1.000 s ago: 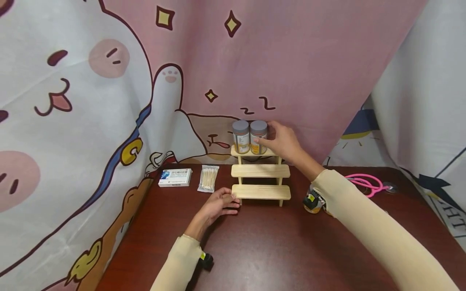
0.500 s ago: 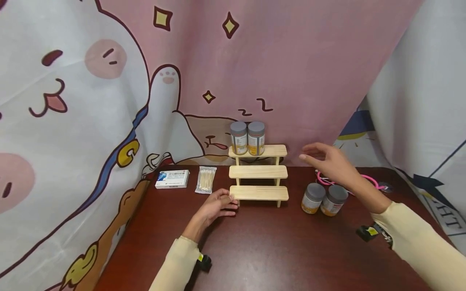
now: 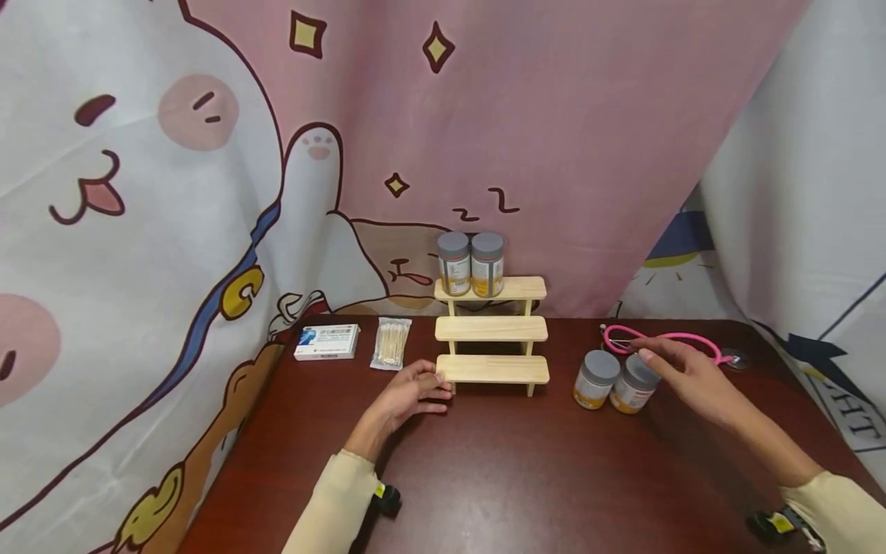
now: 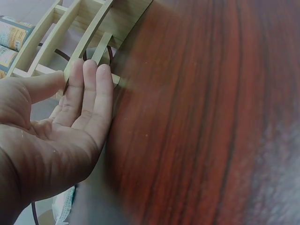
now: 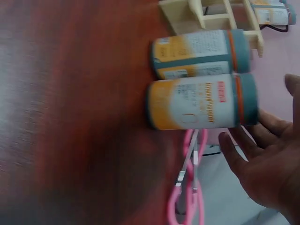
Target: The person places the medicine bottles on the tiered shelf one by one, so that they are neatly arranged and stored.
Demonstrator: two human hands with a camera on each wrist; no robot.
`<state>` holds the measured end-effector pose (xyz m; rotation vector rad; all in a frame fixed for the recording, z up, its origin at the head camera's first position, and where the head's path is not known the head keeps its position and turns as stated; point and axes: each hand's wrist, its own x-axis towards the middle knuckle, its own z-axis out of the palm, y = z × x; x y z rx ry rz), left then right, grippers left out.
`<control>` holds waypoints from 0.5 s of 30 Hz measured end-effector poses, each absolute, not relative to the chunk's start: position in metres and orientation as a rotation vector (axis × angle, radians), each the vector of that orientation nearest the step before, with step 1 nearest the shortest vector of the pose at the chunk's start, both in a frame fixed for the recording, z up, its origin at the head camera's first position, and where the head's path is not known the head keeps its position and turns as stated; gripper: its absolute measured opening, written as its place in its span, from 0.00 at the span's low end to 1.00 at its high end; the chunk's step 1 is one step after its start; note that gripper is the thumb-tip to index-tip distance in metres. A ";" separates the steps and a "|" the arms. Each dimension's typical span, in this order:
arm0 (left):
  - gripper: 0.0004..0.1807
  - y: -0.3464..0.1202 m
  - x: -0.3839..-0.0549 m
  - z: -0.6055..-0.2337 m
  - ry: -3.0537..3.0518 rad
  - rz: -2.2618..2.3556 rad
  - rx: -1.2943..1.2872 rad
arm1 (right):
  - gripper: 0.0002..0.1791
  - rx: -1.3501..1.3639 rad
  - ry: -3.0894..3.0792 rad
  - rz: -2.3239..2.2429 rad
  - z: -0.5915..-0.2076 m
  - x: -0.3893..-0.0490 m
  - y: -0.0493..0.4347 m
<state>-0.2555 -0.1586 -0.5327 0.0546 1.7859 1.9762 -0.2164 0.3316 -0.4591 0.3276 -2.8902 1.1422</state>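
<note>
Left hand (image 3: 411, 394) pinches the left end of the lowest tier of the 3-tier wooden stand (image 3: 491, 328). Right hand (image 3: 692, 385), fingers parted and grasping nothing, is at the lid of the right loose jar (image 3: 631, 391); contact cannot be confirmed. The left loose jar (image 3: 593, 385) stands just beside it on the table (image 3: 512, 462). 2 shelved jars (image 3: 487, 275) stand upright at the top tier's left.

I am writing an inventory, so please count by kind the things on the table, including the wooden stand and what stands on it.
Wooden stand: 1
Jars: 4 (2 on its top step, 2 on the table)
White box: 1
Packet of cotton swabs: 1
Pink stethoscope: 1
Total: 8
</note>
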 end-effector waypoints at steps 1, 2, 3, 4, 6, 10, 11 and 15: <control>0.07 -0.159 -0.256 -0.532 1.784 1.976 0.055 | 0.25 0.326 -2.869 1.156 -0.464 -0.214 0.332; 0.07 -0.158 -0.256 -0.532 1.784 1.976 0.057 | 0.25 0.324 -2.847 1.174 -0.469 -0.211 0.332; 0.07 -0.158 -0.256 -0.531 1.782 1.977 0.059 | 0.25 0.323 -2.827 1.199 -0.472 -0.209 0.331; 0.06 -0.158 -0.256 -0.531 1.782 1.976 0.059 | 0.25 0.314 -2.805 1.220 -0.475 -0.207 0.330; 0.06 -0.158 -0.256 -0.530 1.779 1.975 0.068 | 0.25 0.304 -2.784 1.226 -0.479 -0.204 0.329; 0.06 -0.158 -0.257 -0.531 1.777 1.975 0.065 | 0.29 0.305 -2.758 1.237 -0.489 -0.200 0.324; 0.06 -0.158 -0.257 -0.531 1.778 1.975 0.061 | 0.30 0.316 -2.747 1.245 -0.492 -0.200 0.323; 0.06 -0.158 -0.256 -0.532 1.780 1.976 0.050 | 0.32 0.325 -2.687 1.309 -0.502 -0.199 0.317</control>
